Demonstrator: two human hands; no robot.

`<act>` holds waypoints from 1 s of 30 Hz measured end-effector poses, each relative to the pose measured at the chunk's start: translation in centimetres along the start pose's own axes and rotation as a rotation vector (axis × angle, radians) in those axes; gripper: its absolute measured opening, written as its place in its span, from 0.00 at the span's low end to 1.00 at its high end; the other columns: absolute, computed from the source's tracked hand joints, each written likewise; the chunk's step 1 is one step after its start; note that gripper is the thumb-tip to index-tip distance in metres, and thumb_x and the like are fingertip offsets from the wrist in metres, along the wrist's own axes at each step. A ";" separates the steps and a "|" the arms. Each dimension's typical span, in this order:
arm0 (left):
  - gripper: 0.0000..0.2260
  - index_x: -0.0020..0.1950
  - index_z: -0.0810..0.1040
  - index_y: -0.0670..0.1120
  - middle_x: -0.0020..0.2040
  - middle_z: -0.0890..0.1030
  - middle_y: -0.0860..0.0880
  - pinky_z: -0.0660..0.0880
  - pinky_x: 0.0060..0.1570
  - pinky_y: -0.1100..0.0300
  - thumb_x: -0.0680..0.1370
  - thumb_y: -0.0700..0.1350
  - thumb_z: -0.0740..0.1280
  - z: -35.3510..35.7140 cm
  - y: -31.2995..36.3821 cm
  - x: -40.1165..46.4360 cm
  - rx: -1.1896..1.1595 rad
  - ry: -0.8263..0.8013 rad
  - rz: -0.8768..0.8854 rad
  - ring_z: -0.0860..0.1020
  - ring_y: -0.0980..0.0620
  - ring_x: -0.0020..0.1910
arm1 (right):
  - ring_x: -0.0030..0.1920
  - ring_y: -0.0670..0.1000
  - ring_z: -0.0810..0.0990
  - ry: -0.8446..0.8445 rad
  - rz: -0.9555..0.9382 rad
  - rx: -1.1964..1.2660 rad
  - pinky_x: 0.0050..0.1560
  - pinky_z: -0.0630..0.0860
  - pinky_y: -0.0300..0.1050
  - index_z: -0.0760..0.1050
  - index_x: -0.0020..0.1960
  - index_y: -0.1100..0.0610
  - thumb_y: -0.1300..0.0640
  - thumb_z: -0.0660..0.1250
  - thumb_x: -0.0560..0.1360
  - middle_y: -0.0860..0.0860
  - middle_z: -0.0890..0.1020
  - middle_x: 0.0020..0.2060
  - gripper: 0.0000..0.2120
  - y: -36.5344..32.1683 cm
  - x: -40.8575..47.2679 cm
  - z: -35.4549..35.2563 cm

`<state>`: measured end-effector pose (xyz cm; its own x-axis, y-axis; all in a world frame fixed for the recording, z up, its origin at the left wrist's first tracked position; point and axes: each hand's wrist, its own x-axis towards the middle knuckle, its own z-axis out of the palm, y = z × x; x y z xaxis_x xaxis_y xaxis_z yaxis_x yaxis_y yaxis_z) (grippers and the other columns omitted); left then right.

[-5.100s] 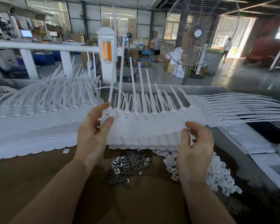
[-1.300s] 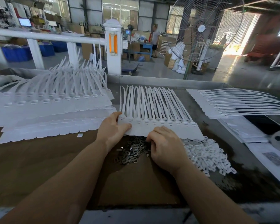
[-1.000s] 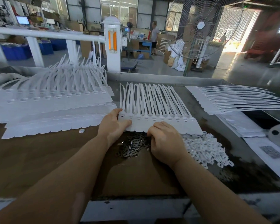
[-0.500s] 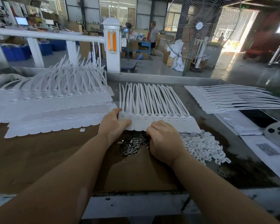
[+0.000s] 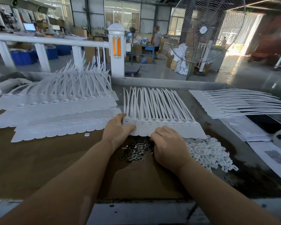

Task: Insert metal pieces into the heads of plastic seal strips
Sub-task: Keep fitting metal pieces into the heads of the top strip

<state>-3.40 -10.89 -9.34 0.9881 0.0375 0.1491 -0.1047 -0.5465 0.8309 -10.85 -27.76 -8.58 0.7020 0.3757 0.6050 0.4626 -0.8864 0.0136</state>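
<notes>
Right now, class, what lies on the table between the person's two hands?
In the head view, a heap of small grey metal pieces lies between the left hand and the right hand, just below the white plastic seal strips.

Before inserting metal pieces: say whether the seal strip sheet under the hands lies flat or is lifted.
Flat: the seal strip sheet lies on the table, left hand holding its corner.

My left hand [image 5: 118, 129] pinches the end of the seal strips [image 5: 161, 117] lying flat on the counter [image 5: 39, 159]; my right hand [image 5: 169, 146] (fingers curled) sits over the metal pieces [image 5: 135, 151].
</notes>
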 end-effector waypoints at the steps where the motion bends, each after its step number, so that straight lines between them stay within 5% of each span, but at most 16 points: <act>1: 0.27 0.71 0.67 0.46 0.65 0.74 0.45 0.67 0.63 0.56 0.74 0.48 0.70 0.0 0.0 0.0 -0.003 -0.002 -0.002 0.72 0.46 0.63 | 0.30 0.55 0.73 0.004 -0.006 -0.005 0.30 0.71 0.44 0.74 0.31 0.61 0.67 0.57 0.64 0.55 0.75 0.28 0.08 0.0 0.0 0.0; 11: 0.27 0.71 0.67 0.46 0.65 0.74 0.45 0.67 0.63 0.55 0.73 0.49 0.70 0.0 0.1 0.0 0.009 0.008 -0.001 0.72 0.46 0.63 | 0.30 0.55 0.74 -0.037 -0.021 -0.041 0.30 0.72 0.43 0.75 0.32 0.60 0.70 0.70 0.58 0.54 0.76 0.29 0.07 0.0 0.0 0.0; 15: 0.27 0.70 0.67 0.46 0.64 0.75 0.45 0.67 0.64 0.53 0.73 0.49 0.70 0.0 0.0 -0.2 0.007 0.009 0.004 0.72 0.47 0.63 | 0.31 0.54 0.74 -0.019 -0.017 -0.037 0.30 0.72 0.44 0.75 0.33 0.59 0.67 0.63 0.64 0.53 0.77 0.30 0.05 -0.1 -0.1 -0.1; 18: 0.27 0.70 0.67 0.46 0.63 0.75 0.46 0.68 0.65 0.52 0.73 0.49 0.70 0.1 -0.1 -0.2 -0.011 0.004 0.008 0.73 0.47 0.62 | 0.31 0.52 0.75 -0.018 -0.006 -0.030 0.32 0.72 0.42 0.77 0.34 0.57 0.60 0.55 0.69 0.51 0.78 0.30 0.12 0.1 -0.1 -0.2; 23: 0.27 0.70 0.67 0.47 0.64 0.75 0.46 0.67 0.66 0.50 0.73 0.49 0.70 0.0 -0.2 -0.1 -0.019 0.002 0.000 0.72 0.47 0.63 | 0.33 0.51 0.77 -0.102 0.037 -0.005 0.35 0.73 0.44 0.78 0.37 0.54 0.57 0.57 0.70 0.49 0.79 0.32 0.11 0.1 0.1 -0.4; 30: 0.27 0.70 0.68 0.47 0.64 0.75 0.46 0.68 0.64 0.52 0.73 0.49 0.70 -0.1 -0.2 0.1 -0.005 0.005 0.001 0.72 0.47 0.63 | 0.51 0.48 0.72 -0.279 0.078 0.006 0.51 0.63 0.42 0.73 0.52 0.49 0.47 0.51 0.75 0.45 0.76 0.48 0.15 1.0 -0.1 -0.4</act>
<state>-3.31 -10.74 -9.46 0.9875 0.0411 0.1524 -0.1061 -0.5424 0.8334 -10.70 -28.76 -8.30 0.8571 0.3669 0.3616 0.4040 -0.9142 -0.0301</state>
